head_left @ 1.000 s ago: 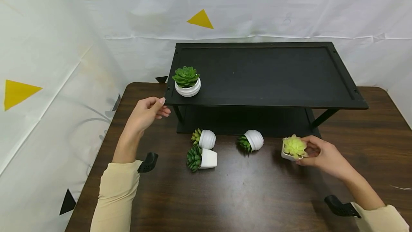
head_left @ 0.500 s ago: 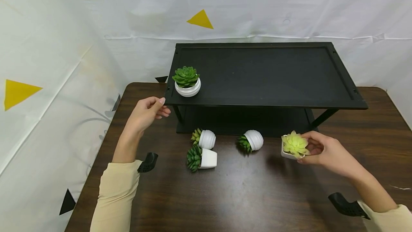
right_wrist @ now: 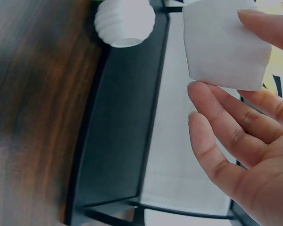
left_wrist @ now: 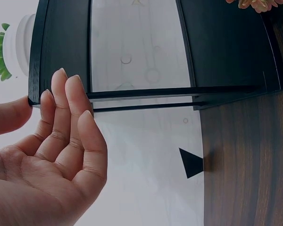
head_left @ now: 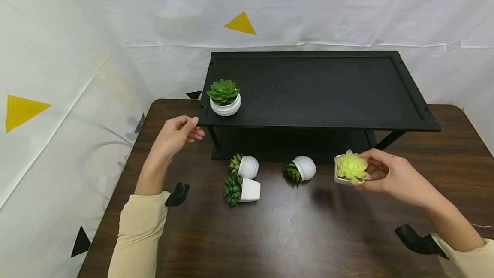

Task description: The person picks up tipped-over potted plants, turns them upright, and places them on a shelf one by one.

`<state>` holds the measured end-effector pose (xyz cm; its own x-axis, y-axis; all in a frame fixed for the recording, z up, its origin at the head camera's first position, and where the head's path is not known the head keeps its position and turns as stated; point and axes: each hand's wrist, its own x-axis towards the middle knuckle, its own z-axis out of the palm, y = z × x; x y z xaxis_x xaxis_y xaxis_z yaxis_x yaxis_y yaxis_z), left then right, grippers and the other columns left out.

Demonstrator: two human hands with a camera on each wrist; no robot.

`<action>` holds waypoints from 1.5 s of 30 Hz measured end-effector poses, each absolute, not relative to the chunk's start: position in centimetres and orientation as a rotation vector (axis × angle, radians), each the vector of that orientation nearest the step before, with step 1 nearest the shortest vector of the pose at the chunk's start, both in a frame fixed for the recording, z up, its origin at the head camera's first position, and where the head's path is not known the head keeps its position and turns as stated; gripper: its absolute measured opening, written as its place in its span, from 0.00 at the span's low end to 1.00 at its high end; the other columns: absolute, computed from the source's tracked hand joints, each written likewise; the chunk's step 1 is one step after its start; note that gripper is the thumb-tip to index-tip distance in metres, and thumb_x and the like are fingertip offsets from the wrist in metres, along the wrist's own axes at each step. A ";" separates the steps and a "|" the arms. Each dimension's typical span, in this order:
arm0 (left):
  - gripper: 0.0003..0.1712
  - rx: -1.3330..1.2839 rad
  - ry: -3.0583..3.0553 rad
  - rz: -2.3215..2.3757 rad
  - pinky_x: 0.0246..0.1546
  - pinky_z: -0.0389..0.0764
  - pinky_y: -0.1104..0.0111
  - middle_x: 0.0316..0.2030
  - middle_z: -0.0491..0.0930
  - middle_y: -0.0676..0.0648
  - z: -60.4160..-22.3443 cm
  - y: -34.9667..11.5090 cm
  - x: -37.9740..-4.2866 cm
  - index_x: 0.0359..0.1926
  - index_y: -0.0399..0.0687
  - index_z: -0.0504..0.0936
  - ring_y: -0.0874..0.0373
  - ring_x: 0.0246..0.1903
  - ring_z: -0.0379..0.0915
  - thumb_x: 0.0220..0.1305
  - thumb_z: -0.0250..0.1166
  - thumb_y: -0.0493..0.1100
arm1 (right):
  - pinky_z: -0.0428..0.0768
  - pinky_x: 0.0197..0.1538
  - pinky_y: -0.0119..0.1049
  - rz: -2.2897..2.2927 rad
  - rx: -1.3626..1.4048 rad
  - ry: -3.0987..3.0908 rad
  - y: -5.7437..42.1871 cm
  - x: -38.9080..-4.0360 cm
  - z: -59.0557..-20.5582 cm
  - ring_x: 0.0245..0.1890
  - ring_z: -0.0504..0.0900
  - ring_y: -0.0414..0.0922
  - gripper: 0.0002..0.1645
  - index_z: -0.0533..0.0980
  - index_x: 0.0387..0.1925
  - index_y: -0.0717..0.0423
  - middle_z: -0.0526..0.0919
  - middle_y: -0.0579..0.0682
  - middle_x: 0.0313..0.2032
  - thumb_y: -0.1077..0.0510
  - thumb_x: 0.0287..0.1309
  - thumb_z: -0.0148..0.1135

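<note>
My right hand (head_left: 390, 175) holds a small white square pot with a yellow-green succulent (head_left: 351, 167) between thumb and fingers, above the table in front of the rack. The pot's pale side (right_wrist: 226, 44) fills the upper part of the right wrist view. At the near left corner of the black two-tier rack (head_left: 316, 89), my left hand (head_left: 178, 135) pinches the top shelf's edge, thumb above and fingers below. A green succulent in a round white pot (head_left: 225, 108) stands upright on the top shelf, close to that corner.
Several potted succulents lie on their sides on the brown table (head_left: 285, 239): a ribbed white pot (head_left: 248, 167), a smooth white pot (head_left: 251, 190) and another ribbed pot (head_left: 305, 167). They lie before the rack's lower shelf (head_left: 278, 145). White cloth (head_left: 166, 72) hangs behind.
My right hand has raised the yellow-green potted succulent off the table and moved it slightly toward the rack. The left hand and the other pots have stayed put.
</note>
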<state>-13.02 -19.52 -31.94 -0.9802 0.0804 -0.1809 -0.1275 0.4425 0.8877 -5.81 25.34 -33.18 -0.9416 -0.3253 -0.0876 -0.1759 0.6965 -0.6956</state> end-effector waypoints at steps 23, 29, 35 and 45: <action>0.20 -0.041 2.494 1.568 0.40 0.74 0.63 0.32 0.80 0.45 -32.2 -19.6 -13.2 0.42 0.32 0.74 0.62 0.31 0.77 0.70 0.48 0.48 | 0.75 0.36 0.25 -1.017 -0.437 2.750 23.4 -7.4 -28.7 0.32 0.76 0.36 0.32 0.73 0.47 0.55 0.77 0.49 0.36 0.55 0.36 0.76; 0.20 -0.039 2.497 1.567 0.40 0.74 0.63 0.32 0.80 0.45 -32.2 -19.6 -13.2 0.43 0.32 0.74 0.62 0.31 0.77 0.71 0.48 0.47 | 0.74 0.36 0.24 -1.040 -0.453 2.734 22.5 -7.9 -27.7 0.32 0.77 0.38 0.31 0.74 0.46 0.52 0.78 0.49 0.35 0.53 0.37 0.76; 0.21 -0.041 2.494 1.568 0.39 0.74 0.67 0.32 0.80 0.45 -32.1 -19.6 -13.1 0.44 0.31 0.74 0.61 0.32 0.77 0.70 0.48 0.47 | 0.74 0.37 0.24 -1.059 -0.467 2.703 21.7 -8.6 -26.7 0.33 0.77 0.38 0.30 0.74 0.45 0.50 0.78 0.48 0.36 0.51 0.38 0.75; 0.21 -0.039 2.496 1.555 0.39 0.74 0.67 0.33 0.80 0.43 -32.0 -19.6 -13.1 0.44 0.31 0.74 0.60 0.33 0.77 0.71 0.47 0.48 | 0.74 0.38 0.26 -1.037 -0.456 2.678 20.3 -9.7 -25.7 0.34 0.78 0.40 0.31 0.73 0.48 0.53 0.79 0.49 0.37 0.54 0.39 0.75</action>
<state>-13.14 -19.58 -32.03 -0.9796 0.0833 -0.1830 -0.1275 0.4464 0.8857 -9.68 20.31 -25.66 -0.9243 -0.3675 -0.1029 -0.2023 0.7005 -0.6843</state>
